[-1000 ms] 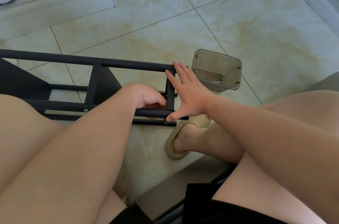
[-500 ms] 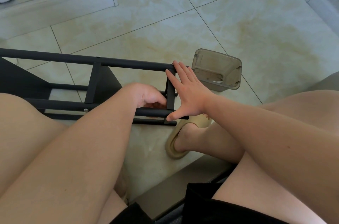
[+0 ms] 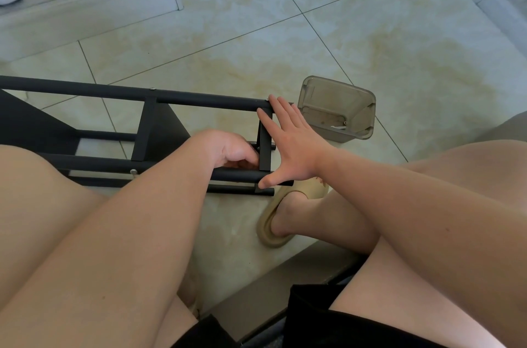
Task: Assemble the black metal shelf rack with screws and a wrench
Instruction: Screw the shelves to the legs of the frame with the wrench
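Rack [image 3: 148, 131] lies on its side on the tiled floor [image 3: 370, 34], just beyond the seated person's knees, its long black bars running left to right. Left hand [image 3: 228, 149] is curled inside the frame against the short end upright [image 3: 264, 148]; it seems to be pinching a small fastener or tool there, but the fingers hide it, so I cannot tell which. Right hand [image 3: 291, 145] is spread flat, unclenched, bracing that upright from the right, thumb on the near bar and fingertips on the far bar. If the brace slips, the upright could twist and the fastener drop or cross-thread. Room is tight: a sandalled foot [image 3: 288, 216] sits just below the bar ends. Farther right, a clear plastic tub [image 3: 336, 111] stands near the rack's end, easily knocked. Beyond, open floor.
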{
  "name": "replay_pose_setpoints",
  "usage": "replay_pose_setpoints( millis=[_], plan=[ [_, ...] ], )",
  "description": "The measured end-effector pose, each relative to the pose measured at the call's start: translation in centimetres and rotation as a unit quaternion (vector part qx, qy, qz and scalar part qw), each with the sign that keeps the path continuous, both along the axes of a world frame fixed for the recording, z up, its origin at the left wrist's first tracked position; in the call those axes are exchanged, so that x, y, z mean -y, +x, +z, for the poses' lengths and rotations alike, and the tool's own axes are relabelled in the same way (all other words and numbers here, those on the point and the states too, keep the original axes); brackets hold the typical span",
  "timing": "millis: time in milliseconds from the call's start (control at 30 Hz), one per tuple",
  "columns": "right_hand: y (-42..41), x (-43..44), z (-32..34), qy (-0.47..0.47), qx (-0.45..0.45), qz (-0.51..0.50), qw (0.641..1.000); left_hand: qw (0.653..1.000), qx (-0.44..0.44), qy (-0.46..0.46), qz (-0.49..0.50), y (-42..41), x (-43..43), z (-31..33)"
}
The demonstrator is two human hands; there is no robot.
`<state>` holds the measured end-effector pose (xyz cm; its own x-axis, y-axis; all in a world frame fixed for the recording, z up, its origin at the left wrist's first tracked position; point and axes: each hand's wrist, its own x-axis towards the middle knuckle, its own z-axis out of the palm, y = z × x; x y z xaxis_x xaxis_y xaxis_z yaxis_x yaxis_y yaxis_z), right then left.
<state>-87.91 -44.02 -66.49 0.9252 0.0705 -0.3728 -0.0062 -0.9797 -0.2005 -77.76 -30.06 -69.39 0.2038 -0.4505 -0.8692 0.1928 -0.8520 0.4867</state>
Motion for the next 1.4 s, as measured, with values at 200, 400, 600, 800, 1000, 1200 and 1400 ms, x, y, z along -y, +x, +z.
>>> replay_pose_setpoints(
  millis=[200, 400, 600, 800, 1000, 1200, 1400],
  plan=[
    [-0.02, 0.03, 0.0, 0.002, 0.003, -0.001, 1.0, 0.999, -0.044, -0.002, 0.015, -0.01, -0.19, -0.11],
    [-0.01, 0.01, -0.07, 0.002, 0.003, 0.0, 1.0, 1.0, -0.004, -0.001, 0.001, 0.0, -0.02, -0.09],
    [-0.02, 0.02, -0.03, 0.001, 0.003, 0.0, 1.0, 0.999, -0.053, 0.001, 0.014, 0.21, -0.23, 0.02],
    [-0.01, 0.01, -0.01, 0.0, 0.003, 0.0, 1.0, 0.999, -0.035, 0.006, 0.013, 0.03, -0.12, -0.19],
    [-0.01, -0.04, -0.03, -0.002, 0.002, -0.001, 1.0, 0.999, -0.048, 0.0, 0.01, 0.13, -0.17, -0.18],
    [-0.03, -0.05, 0.05, -0.001, 0.002, 0.0, 1.0, 0.999, -0.034, 0.0, 0.015, 0.08, -0.11, -0.46],
    [0.0, -0.04, 0.07, -0.001, 0.0, 0.001, 1.0, 0.999, -0.048, -0.007, 0.014, 0.11, -0.13, -0.38]
  ],
)
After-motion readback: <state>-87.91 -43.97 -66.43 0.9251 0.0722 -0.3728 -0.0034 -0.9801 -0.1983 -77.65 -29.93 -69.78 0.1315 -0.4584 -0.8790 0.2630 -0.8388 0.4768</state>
